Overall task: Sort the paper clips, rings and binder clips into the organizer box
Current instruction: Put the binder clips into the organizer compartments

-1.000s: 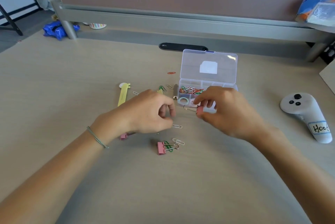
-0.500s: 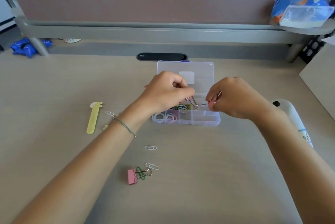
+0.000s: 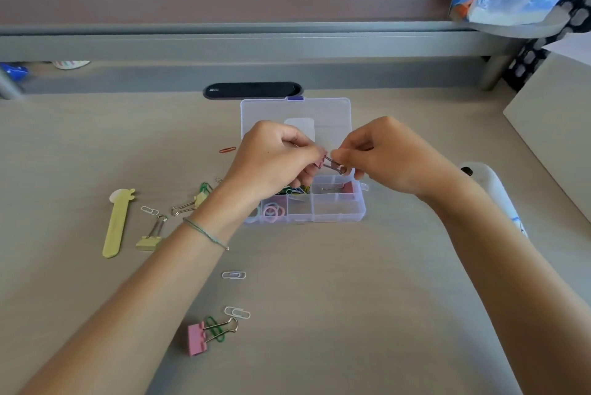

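Note:
A clear organizer box [image 3: 339, 214] lies open on the desk, lid flat behind it. Above it my left hand [image 3: 271, 161] pinches the pink body of a small binder clip [image 3: 331, 166], and my right hand [image 3: 383, 156] pinches its wire handles. Coloured paper clips, pink rings [image 3: 273, 210] and another pink binder clip [image 3: 347, 187] lie in separate compartments. Loose on the desk: a pink binder clip [image 3: 196, 337] on a green paper clip, two yellow binder clips [image 3: 148, 241], white paper clips [image 3: 234, 275] and an orange one [image 3: 227, 149].
A yellow flat stick [image 3: 115, 228] lies at the left. A white controller [image 3: 494, 193] sits right of my right arm. A black oval grommet [image 3: 252, 90] is behind the box, under a grey rail. A pale board [image 3: 556, 119] leans at the far right.
The view has shifted and both hands rose from the desk to above the box. My hands have drawn closer together on the small pink binder clip.

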`<state>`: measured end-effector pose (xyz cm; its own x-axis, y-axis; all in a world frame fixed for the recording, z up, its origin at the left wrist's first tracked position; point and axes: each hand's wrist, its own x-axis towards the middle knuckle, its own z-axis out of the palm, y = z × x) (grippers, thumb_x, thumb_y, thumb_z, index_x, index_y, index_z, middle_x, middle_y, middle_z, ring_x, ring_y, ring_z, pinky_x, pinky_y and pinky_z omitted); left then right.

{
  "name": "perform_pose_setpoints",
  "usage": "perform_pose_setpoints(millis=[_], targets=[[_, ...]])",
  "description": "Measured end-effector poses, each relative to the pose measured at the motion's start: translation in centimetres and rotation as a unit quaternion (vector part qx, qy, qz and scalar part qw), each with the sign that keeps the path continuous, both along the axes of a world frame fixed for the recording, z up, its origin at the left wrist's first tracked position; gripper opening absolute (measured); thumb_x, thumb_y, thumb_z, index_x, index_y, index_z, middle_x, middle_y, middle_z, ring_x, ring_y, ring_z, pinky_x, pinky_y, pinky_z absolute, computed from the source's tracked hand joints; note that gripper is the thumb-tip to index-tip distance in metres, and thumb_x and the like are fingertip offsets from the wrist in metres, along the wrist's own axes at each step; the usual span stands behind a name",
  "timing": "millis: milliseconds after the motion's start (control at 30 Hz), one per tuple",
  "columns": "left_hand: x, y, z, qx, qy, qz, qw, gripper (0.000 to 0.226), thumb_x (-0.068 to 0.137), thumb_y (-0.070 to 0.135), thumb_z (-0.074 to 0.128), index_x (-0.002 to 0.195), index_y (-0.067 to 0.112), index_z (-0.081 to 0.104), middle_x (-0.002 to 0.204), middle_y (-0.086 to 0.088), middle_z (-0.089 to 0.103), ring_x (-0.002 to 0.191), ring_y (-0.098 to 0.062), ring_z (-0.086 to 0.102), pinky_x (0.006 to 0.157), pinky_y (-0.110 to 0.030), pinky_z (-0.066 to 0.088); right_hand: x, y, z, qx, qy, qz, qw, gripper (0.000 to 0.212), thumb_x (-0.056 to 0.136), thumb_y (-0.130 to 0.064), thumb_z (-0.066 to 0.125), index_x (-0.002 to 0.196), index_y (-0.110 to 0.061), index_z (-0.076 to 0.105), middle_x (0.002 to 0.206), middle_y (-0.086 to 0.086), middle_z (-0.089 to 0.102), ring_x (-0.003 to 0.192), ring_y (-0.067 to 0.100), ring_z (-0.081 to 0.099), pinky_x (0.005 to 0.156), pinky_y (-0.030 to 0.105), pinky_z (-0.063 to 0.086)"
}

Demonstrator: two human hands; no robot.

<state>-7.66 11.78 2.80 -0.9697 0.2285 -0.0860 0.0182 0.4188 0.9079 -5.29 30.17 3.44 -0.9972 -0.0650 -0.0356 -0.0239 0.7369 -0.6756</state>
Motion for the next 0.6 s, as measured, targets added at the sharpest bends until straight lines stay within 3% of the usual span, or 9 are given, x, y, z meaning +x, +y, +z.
perform_pose_setpoints(millis=[133,267,467,600], targets=[[0.1,-0.2,-0.2,-0.03,0.012,-0.018,0.999,0.012,0.084,0.019,0.075,0.075,0.012,0.077,0.067,-0.007,0.075,0.053,-0.014,0.067,0.051,-0.023,0.05,0.0,0.2,-0.1,-0.044,-0.033,-0.014,0.998,0.017,0.09,-0.019,0.069,0.078,-0.009,0.074,0.067,0.002,0.07,0.052,0.003,0.059,0.051,0.013,0.044],[-0.4,-1.3,-0.5,-0.12,0.12,0.016,0.985,0.019,0.088,0.033,0.069,0.075,0.023,0.078,0.064,0.007,0.072,0.059,-0.007,0.065,0.064,-0.024,0.053,-0.1,0.1,-0.5,0.067,-0.011,-0.028,0.997,0.015,0.092,-0.019,0.067,0.079,-0.013,0.073,0.069,-0.003,0.069,0.062,0.008,0.062,0.059,0.02,0.049],[-0.9,-2.1,-0.9,-0.159,0.137,0.032,0.977,0.014,0.087,0.032,0.067,0.078,0.029,0.077,0.068,0.012,0.071,0.069,-0.006,0.065,0.069,-0.026,0.052,0.3,-2.1,-2.1,0.194,0.07,-0.026,0.978,0.014,0.091,-0.026,0.066,0.083,-0.016,0.072,0.077,0.001,0.07,0.075,0.024,0.065,0.068,0.035,0.056],[-1.0,-2.2,-0.9,-0.167,0.147,0.027,0.975,0.012,0.088,0.031,0.067,0.081,0.029,0.077,0.069,0.014,0.07,0.072,-0.007,0.066,0.067,-0.025,0.05,0.4,-1.9,-2.2,0.213,0.079,-0.021,0.974,0.015,0.092,-0.026,0.065,0.084,-0.015,0.072,0.078,0.002,0.07,0.075,0.026,0.064,0.066,0.033,0.055]])
